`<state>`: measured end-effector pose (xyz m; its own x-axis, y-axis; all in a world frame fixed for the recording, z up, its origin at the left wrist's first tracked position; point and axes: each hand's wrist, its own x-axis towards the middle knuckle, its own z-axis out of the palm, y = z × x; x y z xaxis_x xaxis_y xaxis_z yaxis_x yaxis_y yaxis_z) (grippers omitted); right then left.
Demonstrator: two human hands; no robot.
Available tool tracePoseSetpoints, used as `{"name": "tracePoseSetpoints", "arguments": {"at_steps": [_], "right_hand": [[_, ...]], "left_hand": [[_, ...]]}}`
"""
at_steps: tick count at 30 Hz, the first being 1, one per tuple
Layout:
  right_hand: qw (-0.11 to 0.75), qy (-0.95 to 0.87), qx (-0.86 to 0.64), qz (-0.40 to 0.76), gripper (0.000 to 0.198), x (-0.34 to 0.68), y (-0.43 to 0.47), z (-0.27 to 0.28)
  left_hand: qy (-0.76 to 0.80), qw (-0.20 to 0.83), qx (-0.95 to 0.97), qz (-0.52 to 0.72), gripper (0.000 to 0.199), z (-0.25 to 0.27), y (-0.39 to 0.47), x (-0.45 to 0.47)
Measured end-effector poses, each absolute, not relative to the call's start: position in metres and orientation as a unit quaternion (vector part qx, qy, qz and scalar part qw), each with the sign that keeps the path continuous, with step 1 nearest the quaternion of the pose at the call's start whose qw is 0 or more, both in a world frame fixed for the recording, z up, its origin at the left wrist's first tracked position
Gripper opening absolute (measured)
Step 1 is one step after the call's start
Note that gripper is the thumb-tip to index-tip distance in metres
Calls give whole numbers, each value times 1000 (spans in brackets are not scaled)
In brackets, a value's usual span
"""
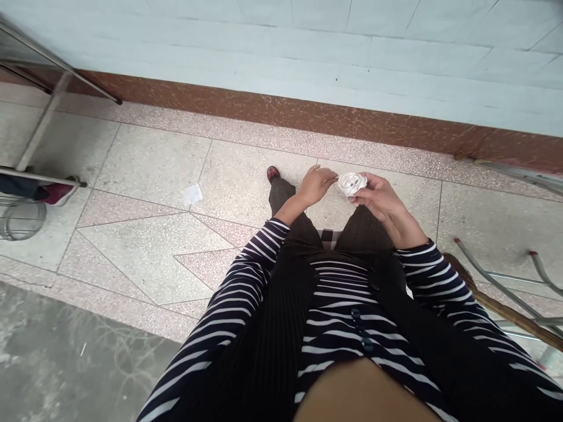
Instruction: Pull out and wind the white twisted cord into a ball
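Note:
My right hand (382, 202) is closed round a small white rose-shaped flower (350, 183), thumb in front and fingers behind. Its layered petals curl round a centre with small dark spots; I cannot tell whether it is paper or cloth. From the left, my left hand (315, 185) pinches at the flower's edge with thumb and forefinger, where a thin bit shows between fingertips and petals. Both hands are held in front of my lap, above my dark trousers (369, 225).
A white scrap of paper (192, 194) lies on the tiled floor (145, 170). At left stand a metal-framed table (44, 120), another person's shoe (59, 192) and a wire coil (24, 220). Metal stool legs (497, 278) and a wooden-handled broom (505, 308) are at right. A tiled wall (281, 64) rises ahead.

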<state>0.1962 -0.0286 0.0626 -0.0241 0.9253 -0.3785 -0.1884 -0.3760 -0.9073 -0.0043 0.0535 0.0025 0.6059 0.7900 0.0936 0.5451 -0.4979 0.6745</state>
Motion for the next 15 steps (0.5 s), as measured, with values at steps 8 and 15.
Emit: {"name": "tracePoseSetpoints", "arguments": {"at_steps": [8,15], "right_hand": [[522,-406,-635,400,41,202,42,61],[296,-614,-666,303,27,189,38,27]], "left_hand": [[434,344,819,150,31,-3,51,-13],[358,185,902,157,31,35,46,-14]]}}
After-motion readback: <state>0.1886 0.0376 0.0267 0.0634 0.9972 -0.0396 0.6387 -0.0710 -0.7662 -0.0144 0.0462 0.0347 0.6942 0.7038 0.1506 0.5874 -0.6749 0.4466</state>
